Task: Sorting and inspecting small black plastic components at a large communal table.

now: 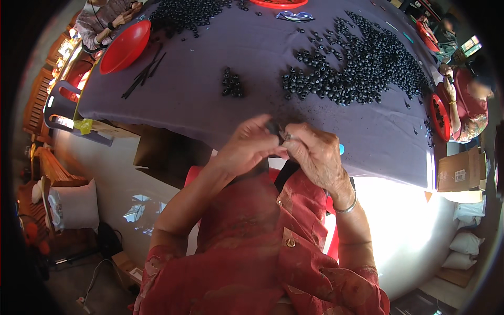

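Head view: dark grey-purple cloth-covered table point(184, 100), near edge runs left to right just ahead of the person's red patterned shirt point(236, 236). Open room is mostly the cloth left of and beyond the hands. Limits: large loose pile of small black ring-like pieces point(357, 68) on the far right, small tight cluster of black pieces point(231, 83) beyond the left hand, another black pile point(189, 14) far left. Also far left: tilted red plastic bowl point(126, 48), with thin dark strips point(143, 76) lying just to the right of it on the cloth. Right end has a red shallow tray point(440, 117) in front of a seated co-worker in red point(470, 100). The thing in hand, a small dark rounded piece point(272, 126), sits between the two hands at the near edge, nearer than the small cluster and well apart from the big pile. Left hand point(248, 144) is blurred, thumb and fingers narrowed on that piece. Right hand point(317, 155) meets it from the right, fingers curled inward, back of hand up; can't tell if it grips anything itself, too small. Forearms angle inward, elbows bent, silver-coloured bangle point(347, 205) on the right wrist.
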Demonstrator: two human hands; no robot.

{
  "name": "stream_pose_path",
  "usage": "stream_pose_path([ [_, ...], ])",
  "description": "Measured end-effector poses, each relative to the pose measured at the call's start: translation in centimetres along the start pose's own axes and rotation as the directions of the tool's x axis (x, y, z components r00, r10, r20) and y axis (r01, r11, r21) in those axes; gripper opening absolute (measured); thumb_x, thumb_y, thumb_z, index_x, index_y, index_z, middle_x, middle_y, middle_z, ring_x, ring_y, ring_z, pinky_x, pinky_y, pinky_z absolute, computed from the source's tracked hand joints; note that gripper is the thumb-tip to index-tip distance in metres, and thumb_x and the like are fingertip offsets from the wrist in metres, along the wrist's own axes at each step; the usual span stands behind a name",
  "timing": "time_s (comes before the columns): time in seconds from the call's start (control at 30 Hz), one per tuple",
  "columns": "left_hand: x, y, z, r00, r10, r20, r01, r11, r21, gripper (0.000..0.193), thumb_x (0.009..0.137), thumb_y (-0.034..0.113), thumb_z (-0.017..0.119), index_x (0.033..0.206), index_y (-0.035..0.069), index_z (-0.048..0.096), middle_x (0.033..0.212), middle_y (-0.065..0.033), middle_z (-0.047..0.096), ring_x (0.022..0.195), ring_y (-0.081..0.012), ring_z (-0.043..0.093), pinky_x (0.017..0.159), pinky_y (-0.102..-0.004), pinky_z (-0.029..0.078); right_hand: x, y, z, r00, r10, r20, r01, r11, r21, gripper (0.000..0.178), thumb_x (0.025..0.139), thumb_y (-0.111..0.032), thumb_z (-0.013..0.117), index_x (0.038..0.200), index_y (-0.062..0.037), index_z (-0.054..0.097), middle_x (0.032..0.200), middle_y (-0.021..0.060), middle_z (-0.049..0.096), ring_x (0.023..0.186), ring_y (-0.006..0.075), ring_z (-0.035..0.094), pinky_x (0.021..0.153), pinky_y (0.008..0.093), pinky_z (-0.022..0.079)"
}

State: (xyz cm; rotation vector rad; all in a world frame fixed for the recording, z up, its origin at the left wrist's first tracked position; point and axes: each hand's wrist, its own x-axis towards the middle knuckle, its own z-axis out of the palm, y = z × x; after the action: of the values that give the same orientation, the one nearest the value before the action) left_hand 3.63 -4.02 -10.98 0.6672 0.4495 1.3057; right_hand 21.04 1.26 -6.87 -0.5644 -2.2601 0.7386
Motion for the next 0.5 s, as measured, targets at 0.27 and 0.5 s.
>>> stream_pose_path([
  [0.27,0.4,-0.5,0.2,1.0,-0.001,0.003,0.001,1.0,-0.025,0.008,0.085,0.002,0.059,0.091,0.006,0.056,0.083,-0.0056,0.058,0.074,-0.0139,0.054,0.074,-0.0356,0.055,-0.2,1.3,-2.0,0.935,0.352,-0.047,-0.326,0.903,0.279,0.017,0.087,-0.015,0.065,0.096,-0.0005,0.063,0.078,0.0023,0.059,0.064,0.0077,0.049,0.061,0.0214,0.043],
  [0.5,0.5,-0.7,0.1,1.0,-0.007,0.006,0.007,1.0,-0.031,0.011,0.086,0.003,0.059,0.093,0.006,0.051,0.087,-0.0075,0.06,0.071,-0.0136,0.059,0.072,-0.0339,0.055,0.0,0.7,-0.4,0.993,0.115,0.033,-0.12,0.949,0.292,0.022,0.073,0.001,0.074,0.094,-0.0011,0.067,0.076,0.0025,0.057,0.068,0.0096,0.053,0.059,0.0247,0.043],
])
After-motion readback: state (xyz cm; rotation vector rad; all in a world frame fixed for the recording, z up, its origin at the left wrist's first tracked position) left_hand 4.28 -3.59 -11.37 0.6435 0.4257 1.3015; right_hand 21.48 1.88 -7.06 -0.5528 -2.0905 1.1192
